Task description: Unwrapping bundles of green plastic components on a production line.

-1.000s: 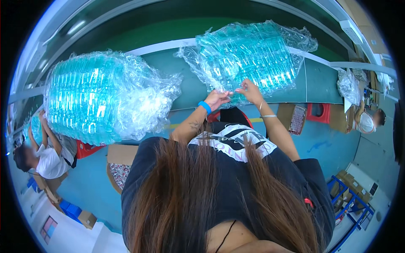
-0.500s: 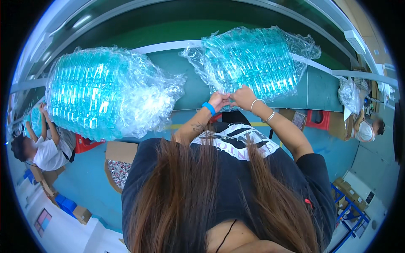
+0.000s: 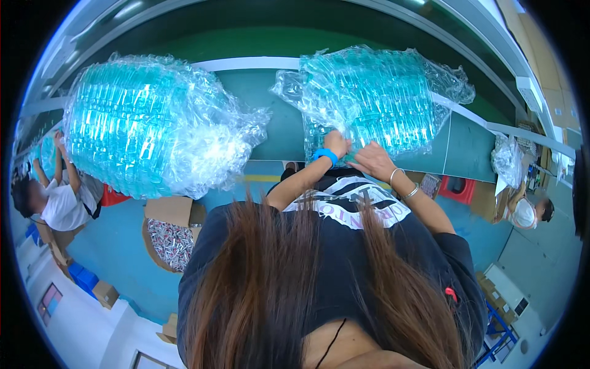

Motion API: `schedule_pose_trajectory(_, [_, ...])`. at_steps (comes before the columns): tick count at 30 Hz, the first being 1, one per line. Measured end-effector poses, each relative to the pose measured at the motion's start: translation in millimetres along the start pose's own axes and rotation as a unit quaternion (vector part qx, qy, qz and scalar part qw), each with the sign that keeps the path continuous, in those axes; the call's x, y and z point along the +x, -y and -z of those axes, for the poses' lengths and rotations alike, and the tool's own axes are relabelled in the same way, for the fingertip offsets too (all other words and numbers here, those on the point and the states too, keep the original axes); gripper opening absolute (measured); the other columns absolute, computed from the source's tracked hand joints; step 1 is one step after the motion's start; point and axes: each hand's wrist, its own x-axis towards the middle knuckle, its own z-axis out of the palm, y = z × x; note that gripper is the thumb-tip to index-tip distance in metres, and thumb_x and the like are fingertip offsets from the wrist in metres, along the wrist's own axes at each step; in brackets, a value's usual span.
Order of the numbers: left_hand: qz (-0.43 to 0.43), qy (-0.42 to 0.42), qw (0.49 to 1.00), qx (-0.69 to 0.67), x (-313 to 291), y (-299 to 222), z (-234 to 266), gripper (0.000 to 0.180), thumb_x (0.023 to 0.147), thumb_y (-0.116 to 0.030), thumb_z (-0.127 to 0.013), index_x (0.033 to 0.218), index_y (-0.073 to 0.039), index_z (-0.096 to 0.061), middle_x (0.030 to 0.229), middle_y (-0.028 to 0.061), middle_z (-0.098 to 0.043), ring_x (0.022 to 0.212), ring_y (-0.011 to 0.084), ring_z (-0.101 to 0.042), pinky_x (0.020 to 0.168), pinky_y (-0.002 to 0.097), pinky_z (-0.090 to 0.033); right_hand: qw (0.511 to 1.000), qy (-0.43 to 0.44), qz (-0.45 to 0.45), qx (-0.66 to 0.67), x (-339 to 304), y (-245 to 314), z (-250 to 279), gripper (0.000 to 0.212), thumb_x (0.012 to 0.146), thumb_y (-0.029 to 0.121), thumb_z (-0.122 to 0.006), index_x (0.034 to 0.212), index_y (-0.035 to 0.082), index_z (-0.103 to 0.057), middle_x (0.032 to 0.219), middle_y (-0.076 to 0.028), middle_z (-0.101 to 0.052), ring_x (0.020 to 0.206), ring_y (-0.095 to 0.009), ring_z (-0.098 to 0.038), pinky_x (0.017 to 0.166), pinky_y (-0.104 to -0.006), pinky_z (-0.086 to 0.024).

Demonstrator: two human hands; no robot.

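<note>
A clear plastic bag (image 3: 387, 101) packed with rows of teal see-through plastic pieces lies on the green bench (image 3: 255, 95) in front of me. My left hand (image 3: 337, 143), a blue band at its wrist, is closed on the film at the bag's near edge. Close beside it on the right, my right hand (image 3: 373, 160), with bracelets, pinches the same edge; its fingertips are partly hidden. A second, larger bag of teal pieces (image 3: 123, 123) sits to the left, its loose film bunched toward the middle. Neither hand touches it.
On the floor at left stands an open carton (image 3: 169, 237) of small red-and-white pieces. A red stool (image 3: 458, 189) is under the bench at right. One person (image 3: 64, 200) works at far left, another (image 3: 522, 212) at far right. Crumpled clear film (image 3: 507, 157) lies on the bench's right end.
Both hands have moved slightly right and nearer along the bag's edge, and have drawn a little apart. Film at the bag's near left corner has shifted. My view has moved slightly.
</note>
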Motion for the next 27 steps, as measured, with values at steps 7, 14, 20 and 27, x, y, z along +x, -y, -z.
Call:
schedule_pose_trajectory(7, [-0.007, 0.056, 0.993, -0.099, 19.2, 54.3, -11.4, 0.024, 0.066, -0.017, -0.056, 0.08, 0.002, -0.052, 0.073, 0.0216, -0.056, 0.065, 0.0325, -0.057, 0.058, 0.0394, -0.046, 0.984, 0.029, -0.173, 0.008, 31.0, 13.6, 32.2, 0.025, 0.07, 0.03, -0.058, 0.07, 0.005, -0.053, 0.059, -0.008, -0.047, 0.051, -0.019, -0.044, 0.051, -0.0327, -0.034])
schedule_pose_trajectory(14, [0.043, 0.123, 0.933, -0.336, -45.9, 51.5, 57.6, 0.04, 0.069, -0.016, -0.063, 0.094, 0.003, -0.038, 0.087, 0.0153, -0.053, 0.068, 0.0183, -0.056, 0.057, 0.0295, -0.048, 0.863, -0.102, -0.484, 0.102, 11.9, -103.4, -22.6, 0.035, 0.073, 0.03, -0.055, 0.083, -0.004, -0.051, 0.077, -0.019, -0.056, 0.07, -0.033, -0.054, 0.061, -0.0412, -0.042])
schedule_pose_trajectory(20, [0.036, -0.004, 0.91, -0.414, -21.5, 63.7, 104.2, 0.063, 0.066, -0.021, -0.068, 0.112, 0.004, -0.033, 0.104, 0.0156, -0.046, 0.095, 0.0202, -0.047, 0.08, 0.0304, -0.04, 0.896, -0.118, -0.411, 0.122, 69.8, -77.6, 21.1, 0.04, 0.069, 0.023, -0.06, 0.098, 0.0, -0.044, 0.082, -0.02, -0.055, 0.073, -0.034, -0.053, 0.065, -0.0388, -0.042])
schedule_pose_trajectory(27, [0.071, -0.024, 0.763, -0.642, 62.5, 13.5, 110.1, 0.024, 0.075, -0.012, -0.058, 0.095, -0.003, -0.049, 0.088, 0.0062, -0.054, 0.072, 0.0179, -0.053, 0.064, 0.0307, -0.044, 0.945, -0.23, -0.21, 0.105, 149.4, -77.8, -34.1, 0.035, 0.067, 0.025, -0.063, 0.093, 0.005, -0.048, 0.071, -0.015, -0.055, 0.064, -0.029, -0.053, 0.056, -0.0355, -0.041])
